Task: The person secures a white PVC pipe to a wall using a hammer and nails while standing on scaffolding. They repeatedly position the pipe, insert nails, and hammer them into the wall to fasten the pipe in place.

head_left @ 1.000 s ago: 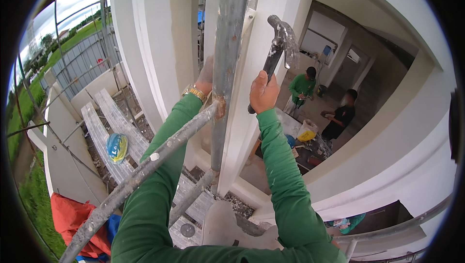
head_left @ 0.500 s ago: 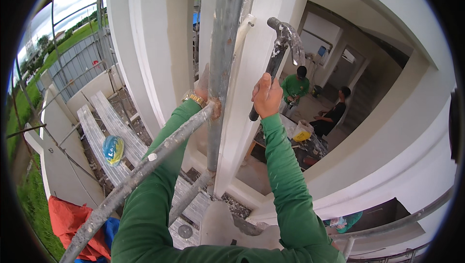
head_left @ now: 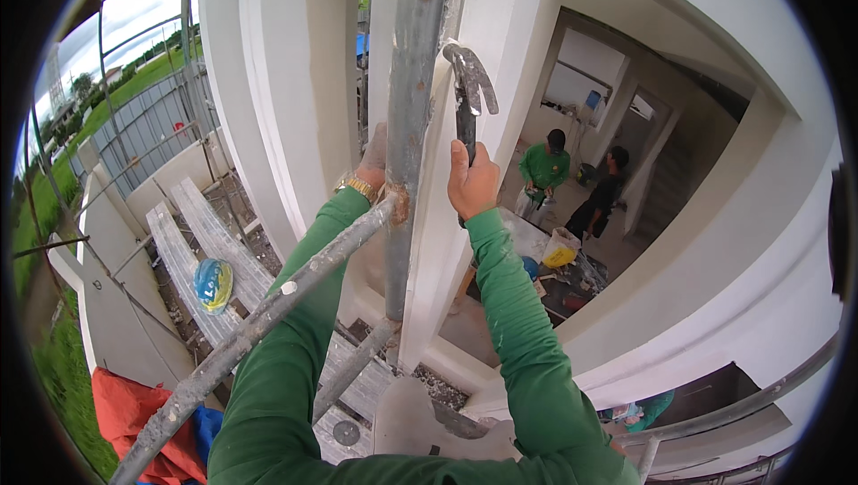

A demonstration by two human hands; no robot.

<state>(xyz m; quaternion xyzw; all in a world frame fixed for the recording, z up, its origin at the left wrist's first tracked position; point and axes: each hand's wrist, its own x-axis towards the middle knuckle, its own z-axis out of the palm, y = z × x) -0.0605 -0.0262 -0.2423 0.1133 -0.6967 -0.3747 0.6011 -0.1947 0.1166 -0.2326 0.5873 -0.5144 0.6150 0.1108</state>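
Fingers (head_left: 483, 158) of our right hand (head_left: 474, 185) grip the hammer (head_left: 466, 120), its head by the pale strip (head_left: 441, 105) — upright, seemingly unfinished; how our left hand (head_left: 372, 163) grips, we cannot tell.

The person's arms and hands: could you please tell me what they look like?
The left sleeve and right sleeve are long and green, the right creased with pale specks. The left hand has a gold band at its wrist; the right hand is ungloved.

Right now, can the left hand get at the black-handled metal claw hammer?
Probably not directly: the upright grey metal scaffold pole stands between the left hand and the hammer, which the right hand grips.
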